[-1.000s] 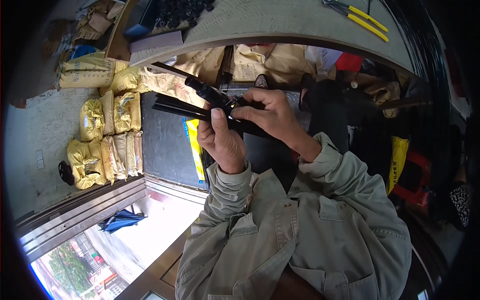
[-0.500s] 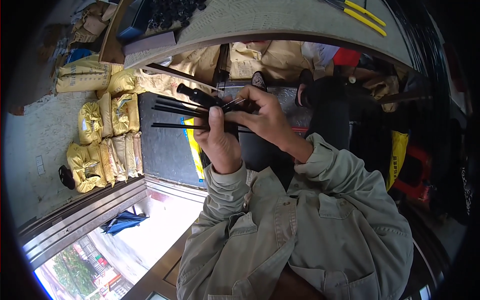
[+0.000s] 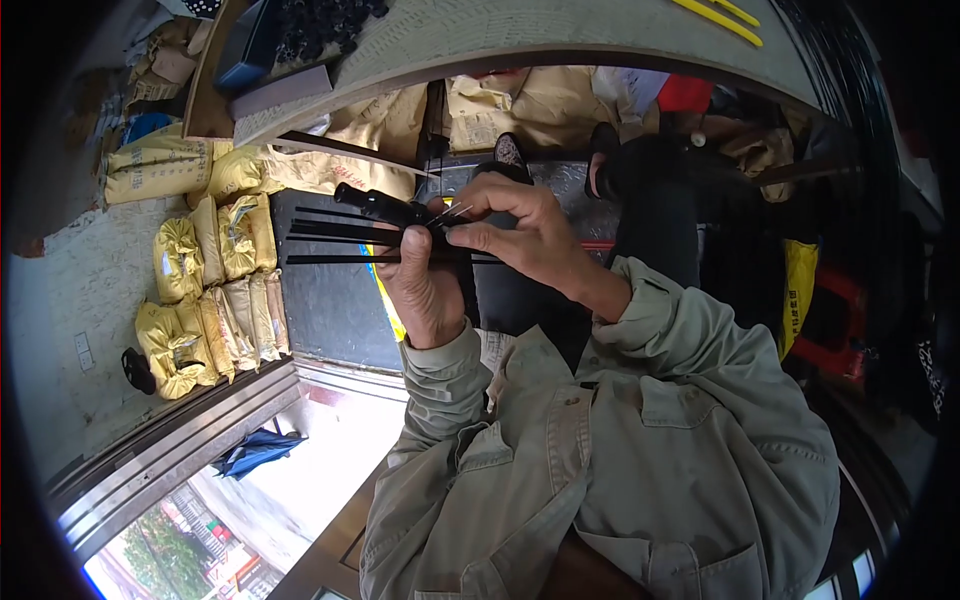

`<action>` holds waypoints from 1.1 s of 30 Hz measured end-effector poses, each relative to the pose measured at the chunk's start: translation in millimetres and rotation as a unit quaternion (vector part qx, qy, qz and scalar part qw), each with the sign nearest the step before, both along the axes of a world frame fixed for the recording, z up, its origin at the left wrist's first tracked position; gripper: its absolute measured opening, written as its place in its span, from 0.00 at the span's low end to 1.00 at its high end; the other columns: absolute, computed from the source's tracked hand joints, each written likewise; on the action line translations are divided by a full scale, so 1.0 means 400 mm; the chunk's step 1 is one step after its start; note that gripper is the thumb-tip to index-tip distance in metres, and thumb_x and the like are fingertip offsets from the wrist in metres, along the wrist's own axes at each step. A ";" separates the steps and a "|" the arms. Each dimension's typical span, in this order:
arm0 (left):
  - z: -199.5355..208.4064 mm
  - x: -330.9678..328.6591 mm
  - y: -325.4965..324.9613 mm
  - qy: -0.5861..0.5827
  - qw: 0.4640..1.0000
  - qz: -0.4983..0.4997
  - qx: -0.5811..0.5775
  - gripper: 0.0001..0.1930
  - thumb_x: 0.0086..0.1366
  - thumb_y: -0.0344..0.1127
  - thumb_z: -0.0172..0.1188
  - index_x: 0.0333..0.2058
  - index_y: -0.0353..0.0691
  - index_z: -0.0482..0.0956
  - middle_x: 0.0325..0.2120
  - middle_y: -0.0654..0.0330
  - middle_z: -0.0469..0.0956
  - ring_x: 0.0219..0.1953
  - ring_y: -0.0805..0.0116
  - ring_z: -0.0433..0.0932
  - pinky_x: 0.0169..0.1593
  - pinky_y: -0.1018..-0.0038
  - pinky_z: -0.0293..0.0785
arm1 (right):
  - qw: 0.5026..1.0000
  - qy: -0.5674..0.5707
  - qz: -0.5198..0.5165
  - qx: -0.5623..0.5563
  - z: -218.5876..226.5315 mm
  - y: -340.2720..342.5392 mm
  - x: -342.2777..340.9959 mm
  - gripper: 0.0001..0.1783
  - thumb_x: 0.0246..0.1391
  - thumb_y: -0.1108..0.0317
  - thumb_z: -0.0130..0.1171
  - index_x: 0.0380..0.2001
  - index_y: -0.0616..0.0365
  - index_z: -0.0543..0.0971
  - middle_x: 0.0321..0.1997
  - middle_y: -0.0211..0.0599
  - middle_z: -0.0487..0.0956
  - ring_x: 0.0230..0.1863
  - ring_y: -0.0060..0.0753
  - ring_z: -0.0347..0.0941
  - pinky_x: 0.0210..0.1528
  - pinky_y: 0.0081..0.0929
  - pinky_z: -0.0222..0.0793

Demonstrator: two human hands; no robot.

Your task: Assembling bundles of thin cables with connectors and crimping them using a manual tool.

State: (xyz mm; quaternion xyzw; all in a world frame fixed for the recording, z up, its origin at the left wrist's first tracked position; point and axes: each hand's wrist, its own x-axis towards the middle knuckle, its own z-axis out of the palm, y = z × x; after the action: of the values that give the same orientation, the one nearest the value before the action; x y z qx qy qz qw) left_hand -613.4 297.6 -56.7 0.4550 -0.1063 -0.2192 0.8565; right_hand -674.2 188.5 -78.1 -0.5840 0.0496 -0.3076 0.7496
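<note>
My left hand is closed around a bundle of thin black rods that fan out to the left, roughly level. A short black cylindrical piece sits at the top of the bundle, angled up to the left. My right hand is just right of the left one, its fingertips pinching at the point where the rods meet, where a few fine pale wire ends stick out. Both arms wear grey-green sleeves.
Several yellow sacks are stacked at the left beside a dark panel. A curved bench top runs above, carrying yellow-handled pliers and a dark tray of small black parts. Red and yellow items stand at the right.
The rod bundle has swung from tilted to nearly level and spread wider. Both hands stayed together, and the right fingers moved onto the point where the rods meet.
</note>
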 end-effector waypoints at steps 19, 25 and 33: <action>0.009 -0.019 -0.007 -0.033 0.999 0.013 0.000 0.21 0.53 0.34 0.63 0.45 0.36 0.69 0.37 0.54 0.74 0.39 0.66 0.73 0.46 0.69 0.71 | 0.999 0.000 0.003 0.050 0.008 0.002 -0.024 0.09 0.39 0.70 0.67 0.24 0.62 0.78 0.23 0.31 0.77 0.25 0.17 0.71 0.26 0.18 0.65; -0.001 -0.020 -0.005 -0.030 0.999 0.029 -0.008 0.20 0.53 0.33 0.63 0.45 0.36 0.69 0.36 0.54 0.74 0.39 0.65 0.73 0.46 0.68 0.71 | 0.991 0.009 -0.081 -0.104 0.015 0.017 -0.027 0.10 0.40 0.72 0.66 0.25 0.64 0.75 0.24 0.32 0.75 0.27 0.18 0.71 0.28 0.17 0.66; -0.005 -0.025 -0.017 -0.090 0.994 0.066 0.002 0.17 0.54 0.33 0.62 0.41 0.34 0.72 0.35 0.55 0.75 0.38 0.64 0.74 0.47 0.67 0.71 | 0.998 0.036 0.003 -0.042 0.015 -0.009 -0.021 0.10 0.43 0.73 0.64 0.28 0.65 0.75 0.26 0.31 0.75 0.29 0.15 0.70 0.28 0.15 0.66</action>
State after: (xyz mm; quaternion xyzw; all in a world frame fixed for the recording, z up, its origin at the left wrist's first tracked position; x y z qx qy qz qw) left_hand -623.3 290.6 -58.7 0.4807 -0.1522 -0.1211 0.8550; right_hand -682.5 184.8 -72.2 -0.6263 0.0621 -0.2858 0.7227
